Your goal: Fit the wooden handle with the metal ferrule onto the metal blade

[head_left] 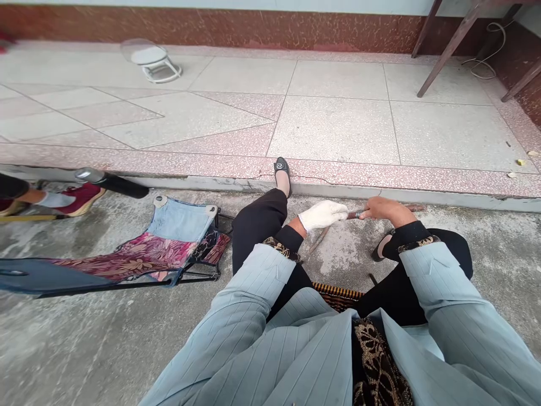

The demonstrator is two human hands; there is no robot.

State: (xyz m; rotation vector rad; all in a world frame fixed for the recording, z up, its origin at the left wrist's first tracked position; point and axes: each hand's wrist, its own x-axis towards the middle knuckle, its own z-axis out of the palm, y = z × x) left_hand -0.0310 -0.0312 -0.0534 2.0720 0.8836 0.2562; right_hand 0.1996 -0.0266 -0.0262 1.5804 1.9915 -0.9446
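Gloved left hand (323,215): fingers together, pinching stick (354,215) end. Right hand (381,207), bare: fingers closed round stick, above concrete (342,248).

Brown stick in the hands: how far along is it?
Looks done: a grey band sits around the brown stick. In hand: gloved left hand and bare right hand hold it, either side of the band. Left: amount unclear; both hands on it suggests it's unfinished.

No words, labels, brands, numbers or signs could be read anywhere; a round, pale, curling mark (279,166) stood on the toe of the dark shoe (281,160); it was too small to make out as a letter or number.
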